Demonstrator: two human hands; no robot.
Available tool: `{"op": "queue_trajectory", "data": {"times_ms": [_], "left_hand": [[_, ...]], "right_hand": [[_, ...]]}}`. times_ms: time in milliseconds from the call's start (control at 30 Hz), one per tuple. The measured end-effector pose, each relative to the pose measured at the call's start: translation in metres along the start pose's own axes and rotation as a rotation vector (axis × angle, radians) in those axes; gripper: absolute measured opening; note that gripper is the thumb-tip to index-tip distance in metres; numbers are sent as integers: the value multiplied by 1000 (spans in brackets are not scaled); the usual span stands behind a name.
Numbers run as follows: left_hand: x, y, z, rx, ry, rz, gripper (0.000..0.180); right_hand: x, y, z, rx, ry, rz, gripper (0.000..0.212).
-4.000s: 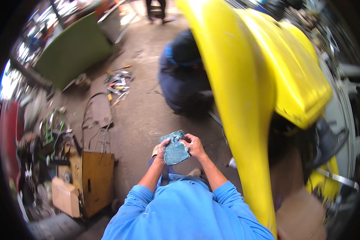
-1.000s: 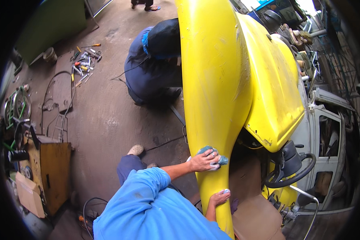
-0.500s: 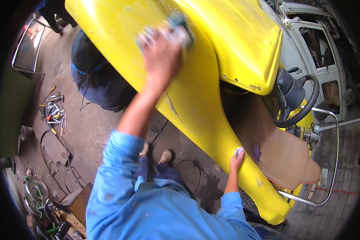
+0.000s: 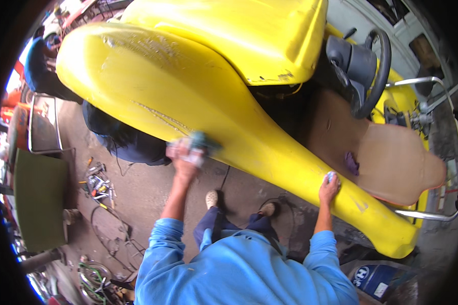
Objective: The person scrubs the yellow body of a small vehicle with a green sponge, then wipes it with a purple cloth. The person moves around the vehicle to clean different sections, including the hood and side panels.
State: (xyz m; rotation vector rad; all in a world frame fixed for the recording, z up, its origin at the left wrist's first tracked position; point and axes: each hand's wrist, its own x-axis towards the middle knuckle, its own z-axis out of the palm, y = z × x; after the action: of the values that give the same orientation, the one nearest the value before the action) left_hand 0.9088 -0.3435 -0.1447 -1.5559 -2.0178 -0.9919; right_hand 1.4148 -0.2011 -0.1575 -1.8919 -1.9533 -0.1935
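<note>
In the head view, the left hand [image 4: 184,153] holds a blue-green pad [image 4: 205,144], the fingers closed over it; hand and pad are blurred. The pad is at the near edge of a long yellow panel [image 4: 188,96], left of the panel's middle. Beaded wet streaks [image 4: 160,116] run across the yellow just beyond it, to the far left, and more wet marks lie farther off on the rounded far-left end.

To the right, the right hand [image 4: 329,188] rests on the narrow part of the panel with fingers bent, a small whitish-blue bit [image 4: 332,176] at the fingertips (too small to name; whether it is gripped I cannot tell).

Beyond the panel is a yellow hood [image 4: 229,35], chipped along its near right edge. A black steering wheel [image 4: 383,76] stands to its right, with a tan sheet [image 4: 397,160] nearer, bearing a crumpled purple cloth [image 4: 351,163].

On the left, a person in dark clothes [image 4: 132,148] is partly hidden behind the panel; nearer, scattered tools [image 4: 101,184] lie on the floor [image 4: 152,195], right of a dull green sheet [image 4: 40,201].
</note>
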Motion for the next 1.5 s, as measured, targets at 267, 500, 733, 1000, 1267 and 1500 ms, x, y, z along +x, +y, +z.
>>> {"op": "queue_trajectory", "data": {"times_ms": [267, 500, 733, 1000, 1267, 1500], "left_hand": [[112, -36, -49, 237, 652, -632, 38], [-51, 313, 135, 68, -346, -264, 53], [-78, 417, 145, -201, -440, 312, 39], [67, 255, 104, 343, -257, 20, 19], [3, 551, 184, -141, -1186, 271, 29], [-20, 487, 197, -253, -953, 363, 32]], "right_hand": [[2, 10, -9, -40, 76, 38, 29], [9, 27, -27, 161, -52, -218, 33], [43, 183, -72, 53, -191, -69, 27], [30, 332, -135, 2, 92, -42, 27], [27, 317, -124, -87, 198, 60, 24], [26, 327, -137, -18, 114, -40, 27]]}}
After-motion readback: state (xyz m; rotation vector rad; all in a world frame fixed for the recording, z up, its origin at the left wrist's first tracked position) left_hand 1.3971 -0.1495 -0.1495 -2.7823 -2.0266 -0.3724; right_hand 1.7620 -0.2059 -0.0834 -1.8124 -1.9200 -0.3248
